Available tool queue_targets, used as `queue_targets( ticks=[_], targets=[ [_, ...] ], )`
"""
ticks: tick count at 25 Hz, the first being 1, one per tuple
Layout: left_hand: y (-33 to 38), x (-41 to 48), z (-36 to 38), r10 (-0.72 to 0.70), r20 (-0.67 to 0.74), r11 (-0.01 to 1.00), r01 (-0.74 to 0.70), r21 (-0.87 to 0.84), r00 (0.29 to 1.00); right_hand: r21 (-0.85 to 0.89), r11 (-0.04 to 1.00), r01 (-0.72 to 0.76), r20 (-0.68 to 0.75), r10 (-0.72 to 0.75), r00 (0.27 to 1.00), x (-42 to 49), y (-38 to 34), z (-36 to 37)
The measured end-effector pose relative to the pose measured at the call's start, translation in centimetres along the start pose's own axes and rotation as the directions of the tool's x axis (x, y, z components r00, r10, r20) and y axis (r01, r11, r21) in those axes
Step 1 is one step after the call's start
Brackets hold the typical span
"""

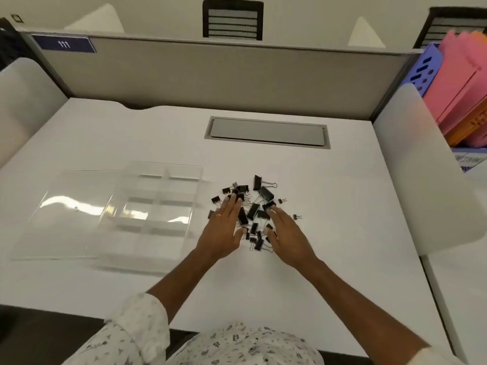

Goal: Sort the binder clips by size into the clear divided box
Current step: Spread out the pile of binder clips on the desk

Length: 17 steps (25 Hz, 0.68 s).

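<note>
Left hand (222,233) and right hand (287,237) flat, palms down, fingers straight and slightly spread, pinching nothing, flanking the heap of binder clips (254,210) on the white counter (329,219); fingertips over the outer clips, pressing or just above, impossible to tell. Probably the spreading-out step, ahead of any picking. Sweep outward gently to free the tangled wire handles without skidding any clip toward the counter's edge. Split into rough groups right there: large clips (266,193) on the far side, tiny strays (297,216) off to the right, middling ones between the palms. Then pinch one clip at a time by the black body, not by the loose, snag-prone handles. Just left of the heap, the clear divided box (196,180), open, with no clip visible in any compartment, and the clear lid (71,212) flat beside it, farther left. Keep one size to one compartment; judge size against a neighbour already dropped in rather than by eye alone. Reach with the left hand, nearer the box, to avoid crossing arms. Beyond, a grey hatch (266,133) in the counter and pink folders (458,83) at the far right, both well apart from the work.
</note>
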State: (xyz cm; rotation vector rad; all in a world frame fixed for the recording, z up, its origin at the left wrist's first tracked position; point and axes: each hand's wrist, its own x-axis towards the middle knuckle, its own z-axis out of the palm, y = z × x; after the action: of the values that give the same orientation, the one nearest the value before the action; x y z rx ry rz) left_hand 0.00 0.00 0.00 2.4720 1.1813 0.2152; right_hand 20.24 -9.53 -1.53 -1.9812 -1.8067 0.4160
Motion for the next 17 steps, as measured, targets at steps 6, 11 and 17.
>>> queue_targets(
  ticks=[6,11,17],
  targets=[
    [-0.7,1.4,2.1,-0.004,0.084,1.0,0.002,0.023,0.996,-0.069,0.998,-0.002,0.087,0.008,0.996,3.8,-1.4,2.7],
    [-1.5,1.6,2.0,0.005,-0.02,0.999,-0.006,-0.031,1.0,-0.139,0.988,0.06,0.01,-0.06,0.998,6.1,-1.9,3.5],
    [-2.4,1.9,1.9,0.004,-0.009,1.0,-0.004,0.006,1.0,-0.004,1.0,-0.03,0.04,0.03,0.999,7.2,-2.3,3.4]
  ],
)
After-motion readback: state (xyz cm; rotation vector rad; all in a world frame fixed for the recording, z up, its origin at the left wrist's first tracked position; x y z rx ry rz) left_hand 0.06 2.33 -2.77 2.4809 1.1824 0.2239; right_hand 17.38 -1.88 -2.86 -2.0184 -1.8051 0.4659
